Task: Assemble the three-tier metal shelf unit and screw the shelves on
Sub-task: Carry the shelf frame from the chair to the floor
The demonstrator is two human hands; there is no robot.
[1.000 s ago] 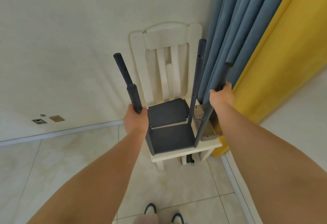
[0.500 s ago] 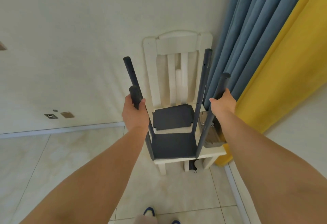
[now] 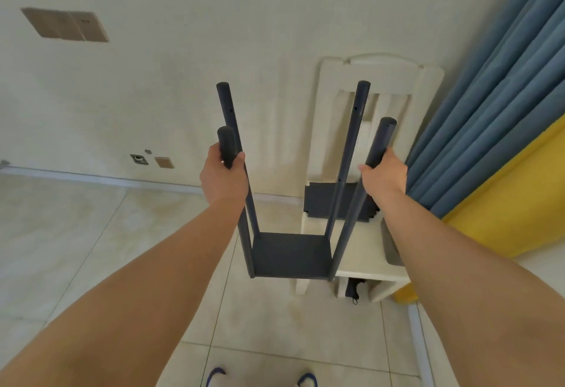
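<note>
**A:** so where's the shelf unit at right now?

**B:** up in the air, in front of the white chair [image 3: 379, 148] by the wall. It's 4 dark grey poles with 1 shelf [image 3: 292, 254] fixed across the bottom. The left hand [image 3: 222, 177] is wrapped around the near left pole [image 3: 227, 148] just under its top end, and the right hand [image 3: 383, 174] grips the near right pole [image 3: 377, 145] the same way. Both fists are closed tight on the tubes.

**A:** and the back 2 poles?

**B:** the far left pole [image 3: 227, 111] and far right pole [image 3: 356, 129] stick up free, nobody touching them. You can see little screw holes in them.

**A:** any other parts lying around?

**B:** another dark shelf panel [image 3: 321, 203] lies flat on the chair seat, toward the backrest. Beside it on the seat there's a greyish tray thing [image 3: 389, 244], mostly hidden by the right arm, can't tell what's in it. Blue curtain [image 3: 489, 111] and a yellow curtain [image 3: 504, 218] hang on the right, tiled floor [image 3: 91, 249] underneath.
</note>
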